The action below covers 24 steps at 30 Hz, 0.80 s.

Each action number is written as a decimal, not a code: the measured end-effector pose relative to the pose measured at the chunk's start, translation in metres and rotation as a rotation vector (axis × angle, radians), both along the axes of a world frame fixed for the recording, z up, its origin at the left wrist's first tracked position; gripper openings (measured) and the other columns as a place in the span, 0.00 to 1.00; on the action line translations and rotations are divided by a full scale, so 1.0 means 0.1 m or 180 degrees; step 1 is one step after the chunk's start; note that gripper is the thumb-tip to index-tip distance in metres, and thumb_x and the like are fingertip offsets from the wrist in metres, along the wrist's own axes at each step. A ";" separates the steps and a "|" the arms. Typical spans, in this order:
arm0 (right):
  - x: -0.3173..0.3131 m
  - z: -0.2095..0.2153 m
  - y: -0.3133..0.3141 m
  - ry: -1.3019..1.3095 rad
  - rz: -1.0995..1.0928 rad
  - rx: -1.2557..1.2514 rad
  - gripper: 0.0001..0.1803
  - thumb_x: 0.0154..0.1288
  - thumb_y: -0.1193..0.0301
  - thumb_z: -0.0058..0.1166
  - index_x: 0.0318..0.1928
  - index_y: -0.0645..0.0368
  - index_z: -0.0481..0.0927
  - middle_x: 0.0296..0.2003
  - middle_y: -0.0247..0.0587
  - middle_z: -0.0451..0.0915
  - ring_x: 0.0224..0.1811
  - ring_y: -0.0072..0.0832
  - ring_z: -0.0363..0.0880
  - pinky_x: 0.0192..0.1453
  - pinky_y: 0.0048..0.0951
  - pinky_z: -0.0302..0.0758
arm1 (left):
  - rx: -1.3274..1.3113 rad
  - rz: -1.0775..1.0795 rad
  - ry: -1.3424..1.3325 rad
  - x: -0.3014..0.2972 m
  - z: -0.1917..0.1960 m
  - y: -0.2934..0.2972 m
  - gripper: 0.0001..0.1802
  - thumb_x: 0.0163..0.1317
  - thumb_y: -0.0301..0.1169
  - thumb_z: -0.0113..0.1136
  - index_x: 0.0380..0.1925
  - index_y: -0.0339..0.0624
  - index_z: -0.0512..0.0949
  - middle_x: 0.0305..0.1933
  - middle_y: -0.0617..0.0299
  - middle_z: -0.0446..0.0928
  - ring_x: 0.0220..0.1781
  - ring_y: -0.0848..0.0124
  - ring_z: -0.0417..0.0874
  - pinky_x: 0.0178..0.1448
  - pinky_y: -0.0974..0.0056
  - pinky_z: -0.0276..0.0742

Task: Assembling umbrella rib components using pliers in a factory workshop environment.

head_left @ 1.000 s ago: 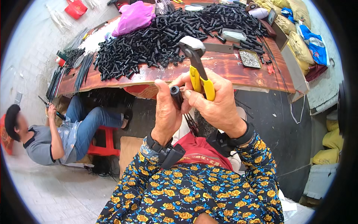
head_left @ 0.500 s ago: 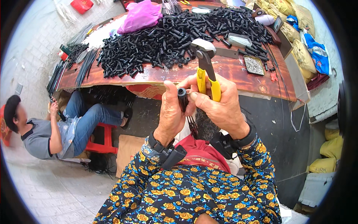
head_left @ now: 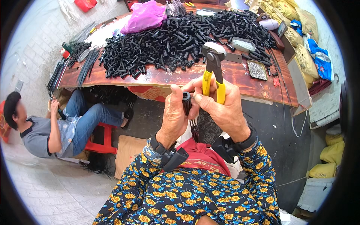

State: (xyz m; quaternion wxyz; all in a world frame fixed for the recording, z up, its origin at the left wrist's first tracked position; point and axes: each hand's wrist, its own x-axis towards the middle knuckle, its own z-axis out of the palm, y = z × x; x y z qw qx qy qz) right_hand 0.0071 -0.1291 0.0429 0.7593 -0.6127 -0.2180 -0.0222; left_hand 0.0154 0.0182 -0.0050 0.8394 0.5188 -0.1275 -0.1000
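"Well, what's nearest?"

"Dark sleeves with yellow-and-blue flowers (head_left: 131,180), black wrist straps (head_left: 250,139), a dull-red cloth (head_left: 198,152) over the lap. Then the left hand (head_left: 173,117): curled round a black hollow plastic tube (head_left: 186,105), open end up, thumb standing beside it. The right hand (head_left: 228,113) grips dark metal pliers with yellow handles (head_left: 216,71), head up, handles apart. Its thumb and forefinger work at the tube's side. Something thin and pale there; too small to identify."

"What's changed?"

"Little. Over the last second, hands, tube and table all slide a shade rightward in view; likely the head turning. Both grips match the earlier ones."

"Meaning?"

"My reading: fine fingertip work, the same step continuing, the pliers simply kept in hand meanwhile."

"And outward?"

"Thin dark strands (head_left: 194,131) hang below the hands. Off left, a co-worker in a grey shirt (head_left: 41,137) on a red plastic stool (head_left: 108,135), hands raised together. Ahead, a reddish-brown wooden table (head_left: 161,78) bears a broad heap of black plastic pieces (head_left: 150,52), many tube-shaped. At its back, a crumpled pink plastic bag (head_left: 144,17); off right, yellow woven sacks (head_left: 306,62)."
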 end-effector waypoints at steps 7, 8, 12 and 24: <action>-0.02 -0.13 0.04 -0.1054 -0.0943 -0.0559 0.10 0.60 0.82 0.54 0.43 0.62 0.77 0.29 0.35 0.80 0.27 0.18 0.77 0.33 0.21 0.74 | -0.0248 0.0273 -0.0050 -0.04 0.06 -0.15 0.45 0.66 0.67 0.41 0.60 0.34 0.72 0.15 0.74 0.65 0.17 0.85 0.61 0.22 0.74 0.52; -0.04 -0.12 0.04 -0.1053 -0.0946 -0.0565 0.10 0.60 0.82 0.54 0.43 0.62 0.77 0.29 0.35 0.80 0.27 0.18 0.77 0.33 0.21 0.74 | -0.0169 0.0256 -0.0083 -0.03 0.05 -0.14 0.45 0.66 0.67 0.42 0.61 0.34 0.71 0.16 0.73 0.65 0.17 0.85 0.61 0.22 0.74 0.51; -0.07 0.00 0.00 -0.0184 -0.0371 -0.0182 0.11 0.59 0.81 0.55 0.44 0.62 0.78 0.30 0.32 0.80 0.30 0.18 0.78 0.35 0.22 0.74 | -0.0103 -0.0101 -0.0113 0.04 0.06 -0.06 0.43 0.67 0.65 0.41 0.63 0.36 0.70 0.16 0.72 0.66 0.16 0.85 0.60 0.21 0.74 0.52; -0.04 0.02 -0.49 -0.1156 -0.0648 -0.2812 0.12 0.55 0.73 0.63 0.39 0.63 0.79 0.29 0.48 0.80 0.30 0.42 0.81 0.34 0.36 0.74 | -0.0539 -0.0152 -0.0025 0.07 0.06 0.15 0.38 0.72 0.59 0.37 0.54 0.34 0.77 0.09 0.71 0.60 0.13 0.82 0.55 0.22 0.72 0.51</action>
